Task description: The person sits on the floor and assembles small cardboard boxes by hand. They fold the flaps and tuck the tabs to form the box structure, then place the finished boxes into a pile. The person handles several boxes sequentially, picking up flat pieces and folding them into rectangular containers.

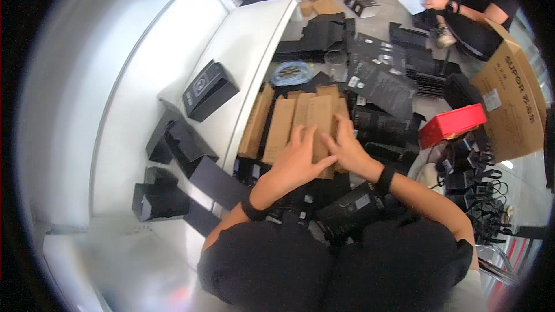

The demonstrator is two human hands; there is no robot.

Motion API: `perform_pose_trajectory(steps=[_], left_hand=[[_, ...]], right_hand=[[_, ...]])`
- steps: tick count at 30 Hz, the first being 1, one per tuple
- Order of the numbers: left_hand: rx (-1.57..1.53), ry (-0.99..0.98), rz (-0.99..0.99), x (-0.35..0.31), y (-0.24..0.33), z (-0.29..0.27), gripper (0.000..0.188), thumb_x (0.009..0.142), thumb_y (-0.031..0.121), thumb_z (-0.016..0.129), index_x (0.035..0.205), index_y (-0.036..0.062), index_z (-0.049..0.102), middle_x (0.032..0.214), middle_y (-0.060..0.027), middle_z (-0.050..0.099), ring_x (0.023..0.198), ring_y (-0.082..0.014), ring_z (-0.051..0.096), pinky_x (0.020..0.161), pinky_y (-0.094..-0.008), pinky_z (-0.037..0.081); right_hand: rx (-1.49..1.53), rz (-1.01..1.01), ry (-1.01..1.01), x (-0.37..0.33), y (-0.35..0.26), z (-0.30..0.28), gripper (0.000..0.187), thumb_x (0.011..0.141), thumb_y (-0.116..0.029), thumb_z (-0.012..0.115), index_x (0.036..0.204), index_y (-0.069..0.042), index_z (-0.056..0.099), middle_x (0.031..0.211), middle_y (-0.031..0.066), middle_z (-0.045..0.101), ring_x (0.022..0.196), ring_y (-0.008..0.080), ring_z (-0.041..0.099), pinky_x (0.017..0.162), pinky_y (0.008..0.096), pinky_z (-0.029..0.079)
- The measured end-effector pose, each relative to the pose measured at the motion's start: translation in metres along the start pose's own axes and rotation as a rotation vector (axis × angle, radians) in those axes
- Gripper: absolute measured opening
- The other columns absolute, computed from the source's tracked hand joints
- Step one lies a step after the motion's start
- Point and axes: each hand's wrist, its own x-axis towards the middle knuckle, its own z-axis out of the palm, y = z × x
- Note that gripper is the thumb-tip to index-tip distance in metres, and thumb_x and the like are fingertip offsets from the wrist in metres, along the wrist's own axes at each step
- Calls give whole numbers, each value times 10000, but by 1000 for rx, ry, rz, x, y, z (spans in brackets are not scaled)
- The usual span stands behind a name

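Long, narrow brown cardboard boxes (280,131) lie side by side in the middle, pointing away from me. My left hand (293,163) rests over their near part, fingers stretched out and thumb pointing right. My right hand (350,151) is beside it at the right-hand boxes, its fingers apart and touching the cardboard. Between the two hands runs one brown box (321,121), its near end partly covered by them. Another brown box (256,122) lies at the left, along the white shelf. Neither hand is closed round a box.
Black boxes (210,89) sit on the white shelf (254,40) at left. Flattened black cartons (381,84) lie beyond and right. A red box (452,125) and a large carton (511,95) stand at right, near black cabled items (471,188). Another person (485,0) holds white paper.
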Motion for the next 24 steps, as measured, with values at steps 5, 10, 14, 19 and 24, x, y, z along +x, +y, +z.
perform_pose_trajectory(steps=[5,10,14,19,24], left_hand=[[158,81,161,-1,-17,38,946,879,384,819,1555,-30,304,1567,-281,305,1390,-494,451,1097,-526,472],[154,130,98,6,-21,57,924,843,304,813,1554,0,306,1543,-271,355,1379,-479,449,1077,-561,475],[204,122,23,10,-29,45,915,852,336,787,1545,-24,308,1521,-247,380,1372,-449,456,1075,-549,478],[380,92,-59,7,-40,56,956,869,410,769,1558,-60,301,1530,-242,388,1380,-433,444,1068,-528,475],[374,334,191,6,-26,50,834,840,240,817,1520,-17,409,1528,-250,378,1396,-447,405,1091,-555,416]], right_hand=[[-260,1,-143,1,-16,-18,773,948,-394,719,1455,93,397,1343,332,534,1271,493,547,1043,506,500],[-283,-81,-171,-5,-5,-16,835,970,-411,688,1507,130,349,1328,334,527,1269,496,517,1085,498,457],[-439,-294,-208,-8,0,-15,744,949,-393,704,1426,129,471,1326,305,549,1253,471,536,1064,479,475],[-619,-164,-320,33,-17,-64,447,849,-226,723,1196,42,638,1371,213,573,1297,382,537,1068,474,466],[-949,-733,-51,72,48,-76,305,841,-142,684,1119,-20,660,1353,160,592,1377,349,519,1091,436,479]])
